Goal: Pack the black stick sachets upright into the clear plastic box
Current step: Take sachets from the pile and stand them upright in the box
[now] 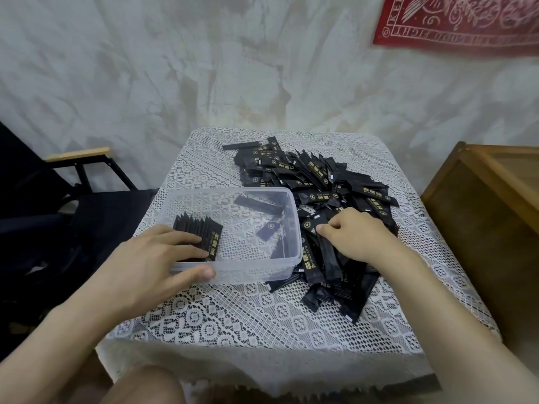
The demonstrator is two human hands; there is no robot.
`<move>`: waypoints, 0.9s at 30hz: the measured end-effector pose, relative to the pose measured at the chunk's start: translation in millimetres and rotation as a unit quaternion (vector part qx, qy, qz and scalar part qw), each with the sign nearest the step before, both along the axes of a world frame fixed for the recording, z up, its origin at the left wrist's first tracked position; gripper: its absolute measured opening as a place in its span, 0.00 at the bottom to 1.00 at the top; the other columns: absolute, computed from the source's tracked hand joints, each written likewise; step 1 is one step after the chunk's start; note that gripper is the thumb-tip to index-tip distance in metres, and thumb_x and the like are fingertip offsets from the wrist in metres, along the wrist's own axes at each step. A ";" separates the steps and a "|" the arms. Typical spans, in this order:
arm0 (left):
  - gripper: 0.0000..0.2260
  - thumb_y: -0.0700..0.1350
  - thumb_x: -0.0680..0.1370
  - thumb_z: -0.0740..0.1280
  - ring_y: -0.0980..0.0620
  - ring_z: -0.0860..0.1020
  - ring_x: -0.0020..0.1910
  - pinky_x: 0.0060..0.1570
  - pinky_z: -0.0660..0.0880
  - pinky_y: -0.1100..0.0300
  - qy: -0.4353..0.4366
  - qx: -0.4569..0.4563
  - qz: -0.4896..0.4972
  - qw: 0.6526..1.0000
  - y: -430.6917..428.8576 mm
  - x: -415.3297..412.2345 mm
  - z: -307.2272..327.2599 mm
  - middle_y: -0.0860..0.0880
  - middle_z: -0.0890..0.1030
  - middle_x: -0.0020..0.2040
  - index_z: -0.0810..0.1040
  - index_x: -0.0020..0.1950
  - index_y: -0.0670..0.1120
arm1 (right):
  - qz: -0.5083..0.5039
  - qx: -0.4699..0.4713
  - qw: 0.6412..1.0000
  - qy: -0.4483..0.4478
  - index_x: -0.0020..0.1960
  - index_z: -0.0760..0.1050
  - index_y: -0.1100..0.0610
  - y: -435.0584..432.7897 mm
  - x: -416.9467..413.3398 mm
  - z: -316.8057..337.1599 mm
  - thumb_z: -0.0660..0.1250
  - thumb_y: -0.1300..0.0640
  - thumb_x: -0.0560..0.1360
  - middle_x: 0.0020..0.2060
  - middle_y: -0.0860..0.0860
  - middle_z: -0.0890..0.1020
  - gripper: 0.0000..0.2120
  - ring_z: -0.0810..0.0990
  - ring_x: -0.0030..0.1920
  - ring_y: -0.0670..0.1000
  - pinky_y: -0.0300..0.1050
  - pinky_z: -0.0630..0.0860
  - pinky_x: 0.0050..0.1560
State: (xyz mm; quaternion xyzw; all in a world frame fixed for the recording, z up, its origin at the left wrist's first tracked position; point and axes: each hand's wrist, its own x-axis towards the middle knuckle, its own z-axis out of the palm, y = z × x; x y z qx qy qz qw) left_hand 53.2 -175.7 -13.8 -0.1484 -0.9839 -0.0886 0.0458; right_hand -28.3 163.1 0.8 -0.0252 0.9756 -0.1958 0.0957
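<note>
Clearly the packing is at an early stage: the clear plastic box [264, 271], left of centre on the lace-covered worktop [233, 319], holds only one short row of sachets [205, 231] standing on end at its near-left corner, leaning a little. Two or three more seem to lie loose across its middle and against its right wall, though the clear wall makes it hard to tell inside from outside. Most of the box floor is bare. By far the greater part of the black stick sachets [320, 182] sits in a jumbled heap just right of the box, spreading from the upper centre down past the box's near-right corner, and all of it is left to pack. The left hand [157, 260] lies flat, its straight fingers pressing on the row and its thumb against the outside of the near wall. The right hand [360, 236] rests on the heap with fingers curled, apparently pinching a sachet or two.
</note>
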 end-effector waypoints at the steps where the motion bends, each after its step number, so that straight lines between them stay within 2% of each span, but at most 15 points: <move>1: 0.36 0.80 0.73 0.44 0.59 0.70 0.64 0.55 0.77 0.52 0.000 -0.001 0.000 1.000 0.2 0.1 0.2 0.64 0.76 0.66 0.81 0.61 0.64 | 0.002 0.012 1.000 0.010 0.31 0.63 0.54 -1.6 0.7 -0.7 0.63 0.40 0.81 0.25 0.51 0.71 0.26 0.75 0.34 0.58 0.46 0.73 0.41; 3: 0.36 0.80 0.73 0.44 0.60 0.70 0.64 0.55 0.77 0.52 0.000 -0.001 -0.001 1.000 0.2 0.3 0.3 0.65 0.76 0.66 0.81 0.61 0.64 | 0.004 0.024 1.000 0.014 0.30 0.63 0.54 -5.6 0.6 -2.2 0.62 0.37 0.80 0.25 0.51 0.72 0.28 0.77 0.34 0.59 0.47 0.77 0.45; 7: 0.35 0.79 0.73 0.45 0.59 0.70 0.64 0.55 0.77 0.52 0.005 0.004 -0.001 1.000 -0.4 -0.1 -0.9 0.64 0.77 0.65 0.81 0.61 0.64 | 0.008 0.024 1.000 0.016 0.30 0.63 0.54 -11.7 -3.8 -5.2 0.62 0.33 0.78 0.25 0.51 0.72 0.30 0.75 0.31 0.57 0.47 0.72 0.38; 9: 0.34 0.79 0.73 0.46 0.59 0.70 0.63 0.55 0.77 0.52 0.007 0.004 -0.002 1.000 -1.2 -0.8 -1.4 0.64 0.77 0.65 0.81 0.61 0.64 | 0.017 -0.007 1.000 -0.017 0.32 0.64 0.54 -10.7 -7.6 -5.8 0.64 0.32 0.77 0.26 0.50 0.74 0.28 0.75 0.31 0.55 0.47 0.71 0.36; 12: 0.34 0.79 0.73 0.46 0.60 0.70 0.63 0.55 0.77 0.52 0.006 0.004 -0.002 1.000 -1.5 -0.9 -1.9 0.64 0.77 0.65 0.81 0.61 0.64 | 0.029 -0.057 0.995 -0.071 0.35 0.67 0.54 -6.5 -13.2 -5.6 0.70 0.39 0.75 0.26 0.50 0.76 0.23 0.81 0.32 0.56 0.47 0.76 0.38; 14: 0.34 0.79 0.73 0.46 0.60 0.70 0.63 0.55 0.77 0.52 0.007 0.005 -0.003 1.000 -1.4 -0.7 -2.1 0.64 0.77 0.65 0.81 0.61 0.64 | 0.018 -0.069 0.994 -0.078 0.36 0.68 0.55 -3.4 -14.3 -3.6 0.71 0.43 0.77 0.26 0.51 0.77 0.20 0.79 0.30 0.57 0.46 0.76 0.38; 17: 0.34 0.79 0.73 0.45 0.59 0.70 0.62 0.55 0.77 0.52 0.010 0.007 -0.004 1.000 -1.0 -0.3 -1.4 0.64 0.77 0.65 0.81 0.61 0.64 | 0.003 -0.107 0.991 -0.087 0.37 0.70 0.56 2.3 -11.7 3.1 0.70 0.46 0.78 0.29 0.53 0.76 0.19 0.77 0.32 0.53 0.41 0.76 0.33; 19: 0.35 0.79 0.73 0.45 0.59 0.70 0.62 0.54 0.78 0.51 0.012 0.007 -0.004 1.000 -0.8 -0.1 -1.0 0.64 0.77 0.65 0.82 0.60 0.63 | 0.006 -0.101 0.992 -0.075 0.36 0.68 0.55 7.3 -8.8 9.5 0.68 0.46 0.80 0.30 0.53 0.71 0.20 0.77 0.30 0.53 0.36 0.72 0.28; 21: 0.35 0.79 0.73 0.46 0.59 0.71 0.62 0.53 0.78 0.51 0.015 0.011 -0.004 1.000 -0.9 0.0 -0.8 0.63 0.78 0.65 0.82 0.60 0.63 | 0.016 -0.082 0.994 -0.071 0.37 0.66 0.54 8.9 -6.3 13.8 0.66 0.45 0.81 0.31 0.52 0.69 0.20 0.78 0.27 0.51 0.41 0.70 0.31; 24: 0.34 0.79 0.73 0.46 0.58 0.71 0.62 0.53 0.78 0.52 0.017 0.007 -0.006 1.000 -0.5 -0.3 -1.1 0.64 0.78 0.65 0.82 0.60 0.63 | 0.029 -0.066 0.993 -0.091 0.40 0.68 0.55 5.9 -4.4 8.9 0.64 0.47 0.82 0.32 0.52 0.75 0.16 0.79 0.28 0.51 0.46 0.74 0.40; 27: 0.34 0.79 0.74 0.46 0.59 0.71 0.62 0.54 0.78 0.52 0.017 0.006 -0.005 1.000 -1.1 -0.2 -1.2 0.63 0.78 0.65 0.82 0.60 0.63 | 0.046 -0.054 0.994 -0.087 0.42 0.70 0.60 -0.1 -2.0 1.3 0.62 0.50 0.82 0.34 0.52 0.74 0.15 0.74 0.33 0.52 0.46 0.69 0.38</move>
